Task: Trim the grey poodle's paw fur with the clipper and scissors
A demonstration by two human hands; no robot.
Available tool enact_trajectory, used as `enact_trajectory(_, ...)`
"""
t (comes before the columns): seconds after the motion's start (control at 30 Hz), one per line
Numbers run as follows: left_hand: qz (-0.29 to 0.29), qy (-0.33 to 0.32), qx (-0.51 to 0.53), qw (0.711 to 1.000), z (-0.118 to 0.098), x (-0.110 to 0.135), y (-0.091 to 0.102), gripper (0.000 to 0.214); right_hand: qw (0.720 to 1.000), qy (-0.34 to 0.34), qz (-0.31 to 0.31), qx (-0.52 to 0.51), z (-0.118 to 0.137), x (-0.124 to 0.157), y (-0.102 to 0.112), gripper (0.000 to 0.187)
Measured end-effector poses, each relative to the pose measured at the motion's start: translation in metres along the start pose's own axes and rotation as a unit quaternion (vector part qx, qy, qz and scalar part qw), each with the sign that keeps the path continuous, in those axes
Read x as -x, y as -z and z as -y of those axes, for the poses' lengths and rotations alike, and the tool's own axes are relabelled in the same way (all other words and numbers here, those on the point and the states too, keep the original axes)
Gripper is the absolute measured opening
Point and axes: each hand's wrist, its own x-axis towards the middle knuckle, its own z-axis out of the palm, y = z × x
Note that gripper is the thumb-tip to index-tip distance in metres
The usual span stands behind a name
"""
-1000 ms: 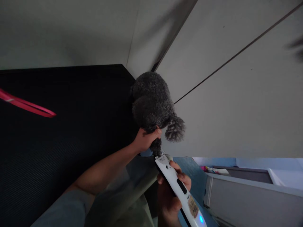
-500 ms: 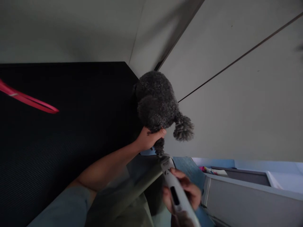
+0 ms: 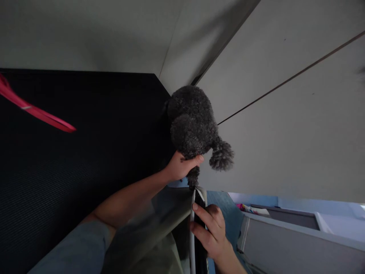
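A dog with curly dark grey fur (image 3: 194, 118) stands at the edge of a black ribbed table (image 3: 85, 167), its fluffy tail (image 3: 221, 155) out to the right. My left hand (image 3: 181, 165) is closed around the dog's leg, thumb on top. Below the hand the furry paw (image 3: 193, 178) sticks out. In my right hand (image 3: 211, 228) is a white and black hair clipper (image 3: 196, 236), held upright with the fingers along its side. The clipper's head is at the paw; whether it touches the fur I cannot tell.
A red strap loop (image 3: 48, 116) hangs over the table at the left. Pale wall panels (image 3: 285, 133) rise behind and to the right of the dog. A grey-white low partition (image 3: 293, 243) stands at the lower right, with small colourful items (image 3: 251, 209) behind it.
My right hand has turned the clipper on its long axis, so its dark side now shows, and brought its head up to the paw. My left hand keeps its hold on the leg.
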Motion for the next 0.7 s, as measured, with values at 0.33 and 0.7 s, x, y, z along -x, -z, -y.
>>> enact_trajectory(0.33, 0.004, -0.004, -0.004, 1.0, 0.0007, 0.0, 0.001, 0.026, 1.0, 0.008, -0.01, 0.02, -0.0007, -0.001, -0.0019, 0.017)
enact_trajectory(0.7, 0.008, -0.007, -0.01, 1.0, -0.0012, -0.0007, 0.0019, 0.026, 0.999, 0.024, -0.008, 0.021, -0.0001, -0.0002, -0.0023, 0.015)
